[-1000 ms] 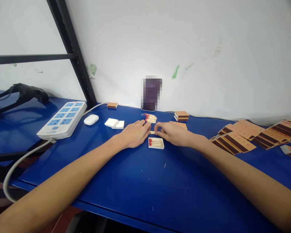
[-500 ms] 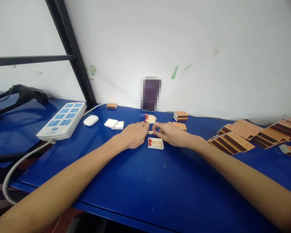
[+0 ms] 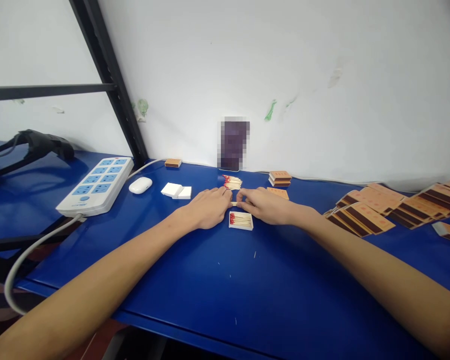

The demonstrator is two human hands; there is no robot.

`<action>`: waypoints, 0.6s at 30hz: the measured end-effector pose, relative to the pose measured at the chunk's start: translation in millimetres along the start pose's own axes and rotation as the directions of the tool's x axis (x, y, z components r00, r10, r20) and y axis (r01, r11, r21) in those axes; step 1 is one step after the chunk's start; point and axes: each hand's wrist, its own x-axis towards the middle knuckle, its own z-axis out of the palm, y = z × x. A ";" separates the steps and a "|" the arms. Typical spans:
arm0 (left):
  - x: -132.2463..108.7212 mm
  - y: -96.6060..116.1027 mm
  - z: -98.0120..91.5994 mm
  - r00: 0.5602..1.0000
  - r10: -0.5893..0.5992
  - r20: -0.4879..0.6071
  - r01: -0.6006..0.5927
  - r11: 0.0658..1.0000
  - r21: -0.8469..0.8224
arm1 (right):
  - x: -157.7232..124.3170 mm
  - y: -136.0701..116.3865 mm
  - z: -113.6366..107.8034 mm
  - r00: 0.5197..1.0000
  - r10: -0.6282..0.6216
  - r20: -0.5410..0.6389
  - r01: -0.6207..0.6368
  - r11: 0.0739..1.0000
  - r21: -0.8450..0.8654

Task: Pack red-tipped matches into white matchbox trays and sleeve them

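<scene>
Between my two hands is a short bundle of matchsticks (image 3: 234, 203), only its pale sticks showing. My left hand (image 3: 210, 207) closes on its left end, fingers hiding the match heads. From the other side my right hand (image 3: 263, 205) pinches the right end between thumb and curled fingers. Just in front lies a matchbox tray (image 3: 241, 221), partly filled with matches whose red heads point left. Behind my fingertips is a loose pile of red-headed matches (image 3: 232, 182).
Stacked matchboxes (image 3: 280, 178) and a flat sleeve (image 3: 278, 193) are beyond my right hand; many sleeves (image 3: 363, 215) spread farther right. White trays (image 3: 176, 190), a white earbud case (image 3: 140, 185) and a power strip (image 3: 97, 185) lie left. A pixelated dark object (image 3: 233, 145) leans on the wall.
Almost nothing differs. Both hands stay around the matches, with only a slight shift of the fingers and of the camera view.
</scene>
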 end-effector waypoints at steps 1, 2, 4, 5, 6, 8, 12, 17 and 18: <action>-1.1 0.5 -2.3 1.000 0.005 -0.001 -0.005 1.000 0.004 | -1.1 -1.0 -3.1 1.000 -0.005 -0.003 0.005 1.000 0.001; -2.6 1.3 -5.0 1.000 0.013 -0.001 -0.013 1.000 -0.002 | -2.8 -2.5 -7.1 1.000 -0.008 -0.002 0.008 1.000 0.010; -6.9 4.0 -11.2 0.999 0.046 0.010 -0.046 0.998 -0.045 | -7.7 -7.1 -16.9 0.999 -0.008 0.033 0.006 0.999 0.047; -9.3 5.8 -14.1 0.997 0.068 0.024 -0.066 0.994 -0.082 | -10.5 -10.1 -22.0 0.998 -0.008 0.068 0.003 0.998 0.067; -11.7 7.9 -16.6 0.995 0.091 0.043 -0.086 0.989 -0.120 | -13.4 -13.2 -26.7 0.994 -0.005 0.110 -0.004 0.997 0.079; -15.6 11.8 -19.7 0.989 0.133 0.066 -0.120 0.978 -0.170 | -18.2 -18.8 -33.6 0.984 0.013 0.175 -0.028 0.996 0.079; -18.3 13.8 -21.5 0.986 0.165 0.029 -0.155 0.965 -0.211 | -20.8 -23.3 -36.1 0.978 0.066 0.198 -0.077 0.996 0.051; -19.1 8.0 -25.7 0.986 0.159 -0.049 -0.166 0.968 -0.187 | -18.6 -20.1 -33.9 0.975 0.091 0.203 -0.105 0.992 0.063; -19.5 6.9 -26.4 0.985 0.162 -0.060 -0.170 0.971 -0.168 | -18.5 -19.6 -33.9 0.974 0.089 0.209 -0.106 0.992 0.075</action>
